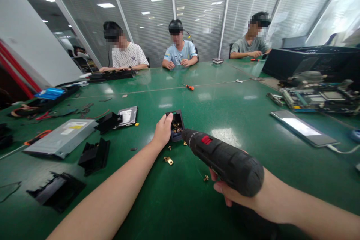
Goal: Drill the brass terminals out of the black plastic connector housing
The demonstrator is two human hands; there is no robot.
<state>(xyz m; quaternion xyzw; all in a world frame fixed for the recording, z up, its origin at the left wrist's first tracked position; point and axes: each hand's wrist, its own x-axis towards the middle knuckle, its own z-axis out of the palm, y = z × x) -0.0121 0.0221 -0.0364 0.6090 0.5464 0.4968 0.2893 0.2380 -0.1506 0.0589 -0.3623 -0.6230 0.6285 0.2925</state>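
A small black box [182, 120] is held on the green desk [174, 206], well in from the far edge and roughly midway between the left and right sides. It is gripped at its left wall by the left hand [162, 131], with the thumb laid on the rim. The box is rectangular and matt, with its open face turned up; brass-coloured metal pieces can be seen inside, though their exact shapes are too small to be made out.

A dark power drill [225, 161], marked by a red switch [207, 140] on its top, is grasped by the right hand [237, 196], whose fingers are partly hidden beneath the tool's body. The drill's nose is pointed at the box's near right corner; whether contact is made cannot be told.

Closer to the desk's near side, a small screw [169, 147], a flat brass clip [169, 161] and another brass screw [206, 177] are scattered. Toward the left edge, a black housing [95, 156] is placed beside a silver metal drive [63, 138]. Toward the far edge, an orange-handled screwdriver [190, 87] is laid.
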